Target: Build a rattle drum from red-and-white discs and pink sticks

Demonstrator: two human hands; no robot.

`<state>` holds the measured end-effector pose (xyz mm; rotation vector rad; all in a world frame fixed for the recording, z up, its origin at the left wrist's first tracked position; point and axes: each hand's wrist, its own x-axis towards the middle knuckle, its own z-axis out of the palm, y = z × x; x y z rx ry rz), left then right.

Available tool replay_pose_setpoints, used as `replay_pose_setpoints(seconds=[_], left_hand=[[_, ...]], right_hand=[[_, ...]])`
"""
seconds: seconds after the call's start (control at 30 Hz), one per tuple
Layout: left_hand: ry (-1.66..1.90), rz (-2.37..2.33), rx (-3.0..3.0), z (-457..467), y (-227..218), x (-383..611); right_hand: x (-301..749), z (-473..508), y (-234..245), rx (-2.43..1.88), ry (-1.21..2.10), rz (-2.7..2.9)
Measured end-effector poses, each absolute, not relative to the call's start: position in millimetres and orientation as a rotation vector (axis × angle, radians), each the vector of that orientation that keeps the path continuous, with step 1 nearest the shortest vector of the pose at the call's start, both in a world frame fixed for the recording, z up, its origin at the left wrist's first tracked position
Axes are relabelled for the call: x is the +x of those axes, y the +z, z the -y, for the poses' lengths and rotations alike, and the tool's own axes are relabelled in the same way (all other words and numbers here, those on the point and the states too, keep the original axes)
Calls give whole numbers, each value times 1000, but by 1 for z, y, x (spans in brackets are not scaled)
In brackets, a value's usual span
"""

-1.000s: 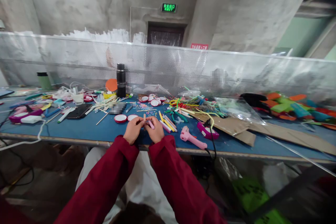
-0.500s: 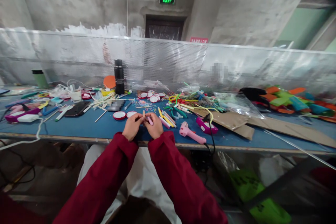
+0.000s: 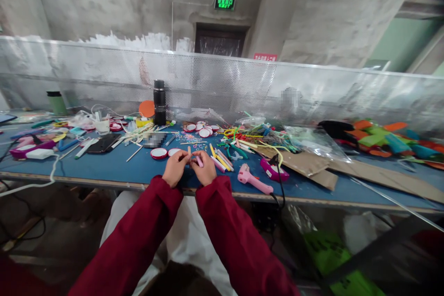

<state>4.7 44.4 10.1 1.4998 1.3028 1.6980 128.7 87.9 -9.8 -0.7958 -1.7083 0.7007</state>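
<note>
Both my hands meet just above the front edge of the blue table [image 3: 114,169]. My left hand [image 3: 175,168] is closed in a pinch on a thin wooden stick [image 3: 189,151] that stands up between the hands. My right hand [image 3: 205,167] is closed on a short pink tube [image 3: 200,161]. The hands touch each other around these two pieces. Dark red sleeves cover both arms.
A pink glue gun [image 3: 250,179] with a black cord lies right of my hands. Coloured sticks [image 3: 220,159], red-rimmed round lids [image 3: 159,153], a black bottle [image 3: 159,102], a phone [image 3: 103,144], cardboard [image 3: 312,166] and a plastic bag [image 3: 310,141] litter the table. A perforated metal screen [image 3: 222,85] runs behind.
My hands stay together in the same place, turning the stick and tube slightly. The camera has tilted a little.
</note>
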Motion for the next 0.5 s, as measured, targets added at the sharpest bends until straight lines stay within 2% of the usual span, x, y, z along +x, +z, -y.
replay_pose_setpoints(seconds=[0.5], left_hand=[[1680,-1290,1468,-46,5,5]], right_hand=[[127,-88,-13,-779,745,1619]])
